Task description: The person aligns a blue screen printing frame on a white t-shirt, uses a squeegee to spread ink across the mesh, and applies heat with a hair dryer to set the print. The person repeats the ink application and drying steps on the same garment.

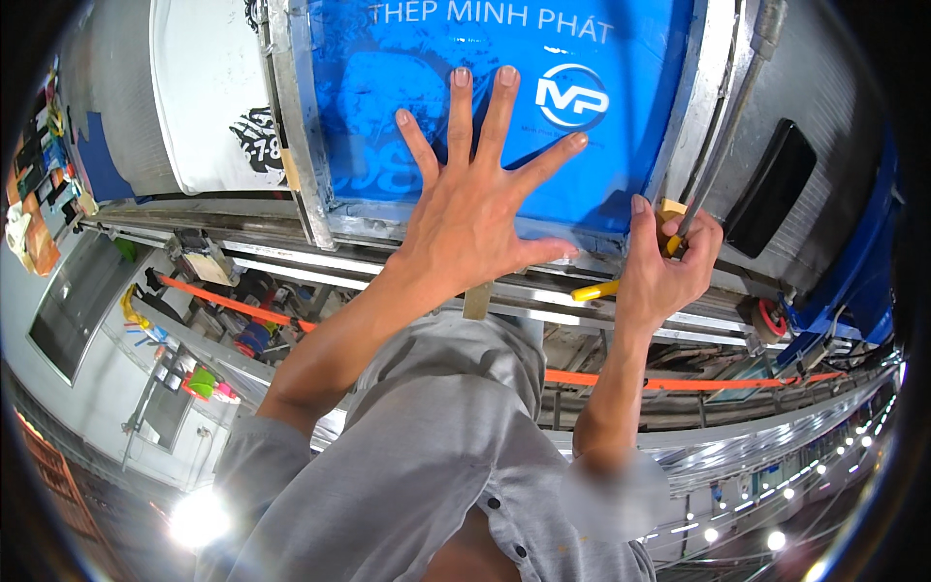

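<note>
My left hand (472, 199) lies over a blue sheet like a printing screen (369, 39), fingers spread and palm down, with nothing in it. White printed lettering and a round white emblem (572, 97) show past its fingertips. A metal frame (296, 126) borders the sheet. At the frame's near right corner, my right hand (669, 262) is closed around a yellow-handled tool (594, 290). The handle's end sticks out left of that hand; its working end is hidden by the fingers. A small tan block (671, 209) sits by the right thumb and fingers.
A metal rod (737, 121) runs along the frame's right side. Beyond it, a black phone-like slab (773, 184) lies on a grey surface. White fabric with black print (199, 87) is at left. Metal rails (369, 254) and an orange bar (679, 384) cross nearer my body.
</note>
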Available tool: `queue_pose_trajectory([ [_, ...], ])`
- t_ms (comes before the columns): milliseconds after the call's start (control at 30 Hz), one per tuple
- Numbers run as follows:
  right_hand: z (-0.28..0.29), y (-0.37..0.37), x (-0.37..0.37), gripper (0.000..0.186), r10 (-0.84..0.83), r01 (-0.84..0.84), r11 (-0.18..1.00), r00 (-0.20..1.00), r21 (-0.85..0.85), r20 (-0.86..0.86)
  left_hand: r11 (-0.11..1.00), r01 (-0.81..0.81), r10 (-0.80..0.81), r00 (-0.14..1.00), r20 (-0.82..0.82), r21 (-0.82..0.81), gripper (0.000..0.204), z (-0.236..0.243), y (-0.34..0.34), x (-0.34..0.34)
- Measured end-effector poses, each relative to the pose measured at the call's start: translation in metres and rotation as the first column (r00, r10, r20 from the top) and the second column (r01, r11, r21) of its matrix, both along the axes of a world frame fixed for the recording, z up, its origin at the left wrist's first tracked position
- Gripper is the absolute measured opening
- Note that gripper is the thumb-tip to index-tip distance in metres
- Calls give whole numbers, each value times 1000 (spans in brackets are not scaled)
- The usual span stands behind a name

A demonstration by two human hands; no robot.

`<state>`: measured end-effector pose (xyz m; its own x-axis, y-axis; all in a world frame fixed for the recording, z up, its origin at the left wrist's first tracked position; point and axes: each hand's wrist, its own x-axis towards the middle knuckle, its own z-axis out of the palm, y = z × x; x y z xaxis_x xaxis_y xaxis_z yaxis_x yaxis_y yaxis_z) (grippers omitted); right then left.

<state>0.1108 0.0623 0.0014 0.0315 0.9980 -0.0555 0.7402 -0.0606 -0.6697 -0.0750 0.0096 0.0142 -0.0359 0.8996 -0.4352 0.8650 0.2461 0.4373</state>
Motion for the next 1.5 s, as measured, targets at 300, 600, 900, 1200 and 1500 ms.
queue_pose_trajectory([
  [300,-4,0,4,32,18,-18,1000,999,12,29,1000,2,-2,1000,6,-1,99,0,0,0],
  [600,0,0,-4,32,-25,24,999,999,-29,-37,999,-2,1,1000,12,39,98,-2,-2,-1],
  [900,0,0,-4,25,-12,9,999,998,-47,-59,998,-11,11,1000,2,65,97,-2,-3,1],
  [1200,-1,0,-1,28,45,-47,998,997,36,66,983,-43,38,999,32,180,93,-6,-4,3],
  [1500,38,-28,25,20,79,-67,996,969,58,-234,969,-73,62,997,56,238,87,-6,-15,0],
])
